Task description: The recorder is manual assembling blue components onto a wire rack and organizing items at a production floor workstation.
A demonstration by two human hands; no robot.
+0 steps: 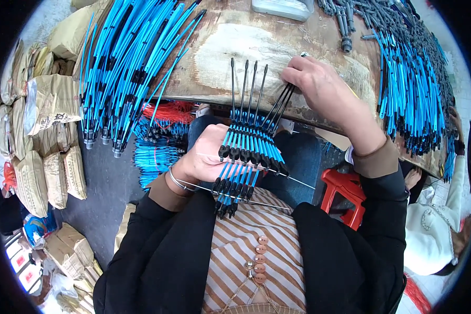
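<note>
A fan-shaped bundle of blue rods with black plastic joints (252, 145) lies across my left hand (210, 145), which is closed around it from the left. Thin metal wires run sideways through the rows of joints. From the bundle's far end, slim black rods (254, 86) stick out over the table edge. My right hand (315, 78) is bent over the table, its fingers closed at the tips of the rightmost black rods. Those fingertips are partly hidden. A small dark-and-white piece (304, 54) shows beside its knuckles.
The worn wooden table (225, 57) holds blue rod bundles (136, 63) at left, more blue rods (411, 94) and dark grey tubular parts (345, 26) at right, and a clear plastic tray (282, 8). A red stool (344, 189), wrapped packages (36, 178) and another person (429, 230) are around me.
</note>
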